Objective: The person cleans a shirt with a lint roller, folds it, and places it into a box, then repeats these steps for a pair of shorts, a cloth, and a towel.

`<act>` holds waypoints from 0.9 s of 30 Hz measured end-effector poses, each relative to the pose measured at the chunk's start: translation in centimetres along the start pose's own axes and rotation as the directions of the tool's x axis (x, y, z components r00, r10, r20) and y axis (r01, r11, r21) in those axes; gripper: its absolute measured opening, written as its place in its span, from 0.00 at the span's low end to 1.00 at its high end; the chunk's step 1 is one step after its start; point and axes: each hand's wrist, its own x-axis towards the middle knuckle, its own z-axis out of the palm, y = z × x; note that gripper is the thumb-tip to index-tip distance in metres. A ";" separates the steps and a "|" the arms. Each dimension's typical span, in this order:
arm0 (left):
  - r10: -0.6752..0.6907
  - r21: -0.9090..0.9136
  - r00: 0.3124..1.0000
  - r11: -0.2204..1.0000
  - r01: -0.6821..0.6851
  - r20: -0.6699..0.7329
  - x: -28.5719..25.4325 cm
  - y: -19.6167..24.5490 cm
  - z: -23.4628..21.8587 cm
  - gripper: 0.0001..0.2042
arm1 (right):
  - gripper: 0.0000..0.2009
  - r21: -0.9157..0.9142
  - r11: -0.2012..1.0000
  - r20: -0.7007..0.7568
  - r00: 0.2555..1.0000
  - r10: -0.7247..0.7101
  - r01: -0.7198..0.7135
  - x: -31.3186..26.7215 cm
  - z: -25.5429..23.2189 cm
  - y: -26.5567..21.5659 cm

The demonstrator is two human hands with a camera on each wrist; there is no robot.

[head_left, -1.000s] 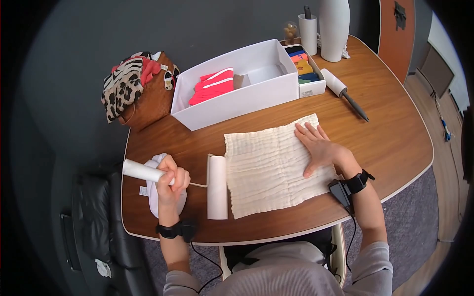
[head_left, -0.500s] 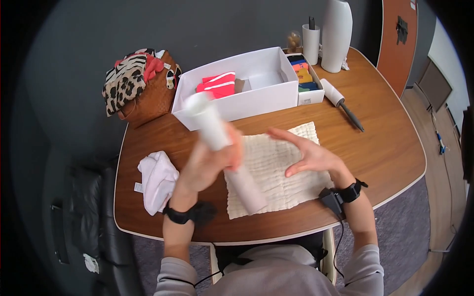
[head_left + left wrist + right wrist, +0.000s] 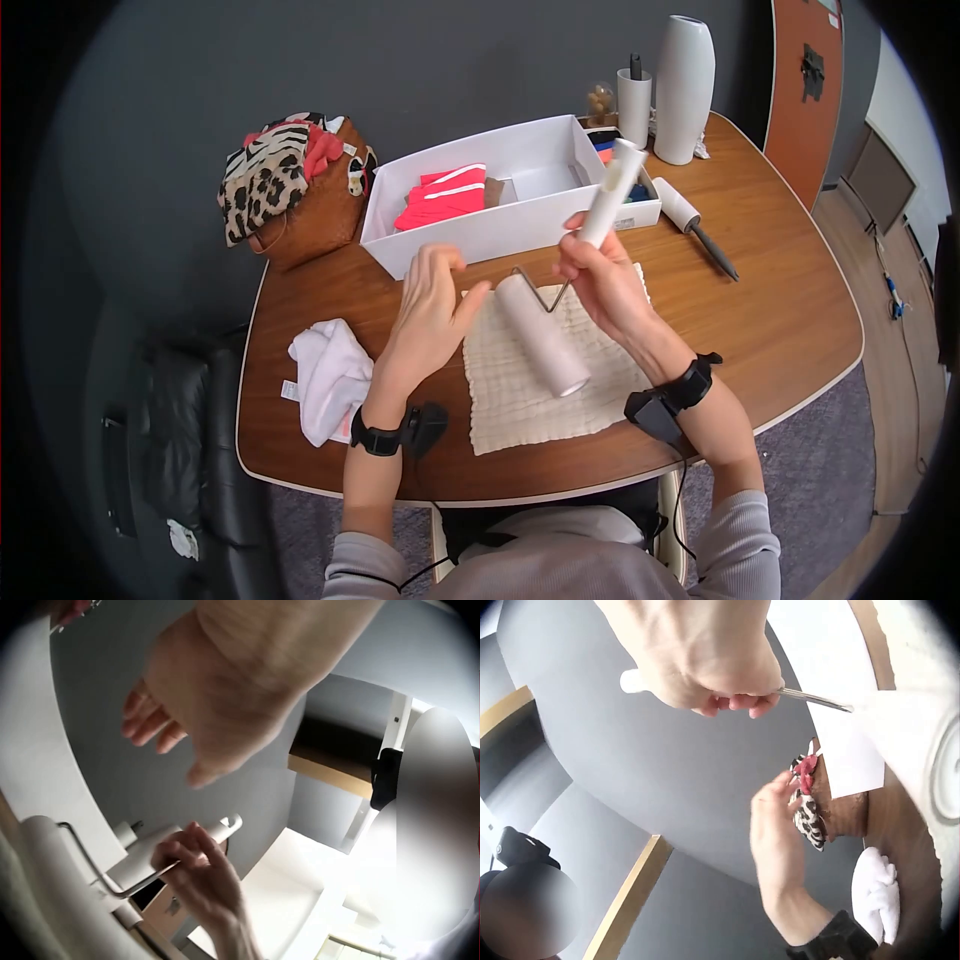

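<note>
My right hand [image 3: 612, 290] grips the white handle [image 3: 612, 195] of a lint roller, its bent metal rod leading to the pale roll [image 3: 543, 335]. That roll lies slanted over a cream crinkled gauze cloth [image 3: 508, 415] spread on the table. Left of it, my left hand [image 3: 425, 318] is raised with loosely extended fingers and nothing in it. In the left wrist view the empty left hand [image 3: 217, 697] hangs above the roller. A crumpled white cloth item [image 3: 330, 375] with a tag lies by my left forearm.
A large white box [image 3: 490, 225] holding folded red fabric stands behind the cloth. Beside it is a smaller box [image 3: 640, 213], partly hidden by the handle. Another lint roller [image 3: 700, 235], a tall vase [image 3: 685, 90] and a brown basket [image 3: 320, 225] of patterned clothes stand around.
The lint roller has passed from my left hand to my right, coming over the gauze cloth. My left hand has let go; my right hand has lifted off the cloth.
</note>
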 end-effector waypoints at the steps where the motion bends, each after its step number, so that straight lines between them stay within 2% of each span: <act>1: -0.074 0.119 0.991 0.991 0.061 0.108 -0.7 -1.0 0.3 0.21 | 0.06 0.053 0.998 -0.024 0.999 -0.029 0.030 0.1 -0.4 0.2; 2: -0.160 0.241 0.966 0.964 0.108 0.205 -1.2 -1.9 0.9 0.21 | 0.05 0.064 0.997 -0.040 0.999 -0.037 0.039 0.1 -0.7 0.7; 3: -0.255 0.272 0.886 0.950 0.154 0.388 -1.4 -2.7 1.7 0.26 | 0.05 0.071 0.996 -0.056 0.998 -0.042 0.046 -0.1 -0.9 1.1; 5: -0.109 0.191 0.876 0.981 0.019 0.470 -3.0 -5.9 5.6 0.39 | 0.04 0.078 0.995 -0.063 0.997 -0.051 0.056 -0.2 -1.4 1.6; 7: -0.083 0.095 0.803 0.995 0.033 0.590 -3.2 -5.9 7.1 0.47 | 0.03 0.079 0.995 -0.052 0.997 -0.057 0.061 -0.3 -2.1 1.6; 8: -0.062 0.046 0.759 0.998 0.043 0.648 -3.2 -6.1 7.7 0.51 | 0.05 -0.033 0.998 -0.030 0.998 -0.059 0.058 -0.2 -2.6 1.2; 11: -0.098 0.102 0.682 0.994 0.034 0.724 -3.1 -6.0 8.2 0.57 | 0.11 -0.183 0.974 -0.046 0.989 -0.142 0.131 0.1 -3.3 -0.4; 12: -0.097 0.113 0.683 0.993 0.022 0.724 -3.1 -6.0 8.2 0.57 | 0.13 -0.159 0.980 -0.024 0.992 -0.122 0.116 0.1 -3.3 -1.5; 13: -0.098 0.124 0.682 0.992 0.012 0.724 -3.2 -5.9 8.1 0.58 | 0.11 0.001 0.989 -0.077 0.986 -0.149 0.150 0.4 -3.6 -1.7; 15: -0.102 0.143 0.681 0.990 -0.004 0.725 -3.4 -6.0 8.1 0.59 | 0.12 -0.076 0.989 -0.110 0.985 -0.131 0.123 0.6 -4.8 -2.6; 17: -0.103 0.155 0.682 0.988 -0.015 0.724 -3.5 -6.2 8.2 0.60 | 0.12 -0.060 0.986 -0.220 0.961 -0.168 0.158 0.9 -5.9 -3.0; 23: -0.133 0.213 0.666 0.976 -0.040 0.734 -3.2 -5.5 7.6 0.60 | 0.13 -0.185 0.951 -0.299 0.907 -0.295 0.248 0.3 -8.9 -7.4; 25: -0.126 0.198 0.686 0.980 -0.027 0.716 -3.4 -5.7 7.9 0.60 | 0.12 -0.252 0.926 -0.331 0.874 -0.356 0.282 -0.2 -9.9 -9.2; 27: -0.118 0.200 0.696 0.979 -0.037 0.708 -3.6 -5.9 8.0 0.60 | 0.12 -0.238 0.918 -0.375 0.842 -0.387 0.316 -0.6 -11.8 -10.6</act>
